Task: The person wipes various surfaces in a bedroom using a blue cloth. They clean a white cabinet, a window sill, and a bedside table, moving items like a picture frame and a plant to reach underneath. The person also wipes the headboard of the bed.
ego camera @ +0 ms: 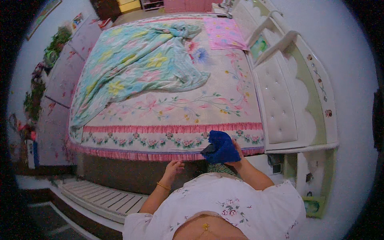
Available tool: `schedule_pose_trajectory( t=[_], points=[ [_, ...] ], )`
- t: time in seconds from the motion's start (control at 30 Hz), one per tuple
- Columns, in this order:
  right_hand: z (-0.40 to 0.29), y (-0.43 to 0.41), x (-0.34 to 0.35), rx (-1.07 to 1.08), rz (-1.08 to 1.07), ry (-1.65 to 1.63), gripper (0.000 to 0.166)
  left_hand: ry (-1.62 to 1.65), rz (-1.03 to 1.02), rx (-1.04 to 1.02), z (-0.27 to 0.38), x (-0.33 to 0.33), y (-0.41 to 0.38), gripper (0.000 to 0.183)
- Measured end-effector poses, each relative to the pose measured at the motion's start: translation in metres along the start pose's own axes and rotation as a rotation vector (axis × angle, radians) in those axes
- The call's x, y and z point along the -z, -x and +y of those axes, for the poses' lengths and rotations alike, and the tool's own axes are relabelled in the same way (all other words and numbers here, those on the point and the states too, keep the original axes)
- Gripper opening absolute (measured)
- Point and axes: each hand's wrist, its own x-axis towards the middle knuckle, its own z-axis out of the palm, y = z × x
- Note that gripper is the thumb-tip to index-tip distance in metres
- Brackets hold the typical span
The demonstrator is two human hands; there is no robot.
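My right hand (237, 156) grips a bundled dark blue cloth (223, 147) with a greyish part at its left side, just over the near edge of a bed. Most of the fingers are behind the cloth. My left hand (175, 168) is empty, fingers apart and slightly curled, beside the pink ruffled bed edge. A floral bedspread (180, 112) covers the bed. On its far left half lies a rumpled mint-green blanket (141, 63) with yellow and pink flowers. A pink patterned cloth or pillow cover (225, 33) lies at the far right, near the headboard.
A white padded headboard (277, 99) with shelves stands along the right. On the left is a pale cabinet (57, 120) with green plants (57, 45) on top. A slatted white radiator or bench (102, 195) lies low at the near left. A pink cabinet (189, 5) stands beyond the bed.
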Motion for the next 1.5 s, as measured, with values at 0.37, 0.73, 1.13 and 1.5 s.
schedule_pose_trajectory(
  t=[0.37,0.73,1.13,1.5],
  points=[
    [-0.039,0.043,-0.005,0.377,0.029,1.015,0.072,-0.049,-0.081,-0.022,0.016,-0.038,-0.068,0.025],
    [0.026,-0.071,-0.074,-0.37,-0.185,0.549,0.082,0.338,-0.162,-0.127,0.064,-0.079,0.03,0.042],
    [0.229,-0.194,-0.156,-0.68,-0.561,1.116,0.046,0.879,0.372,-0.638,0.045,0.115,0.125,0.029],
    [0.48,-0.295,-0.336,-0.3,-1.177,1.472,0.03,0.116,0.66,-1.067,0.084,0.365,0.256,0.039]
  ],
)
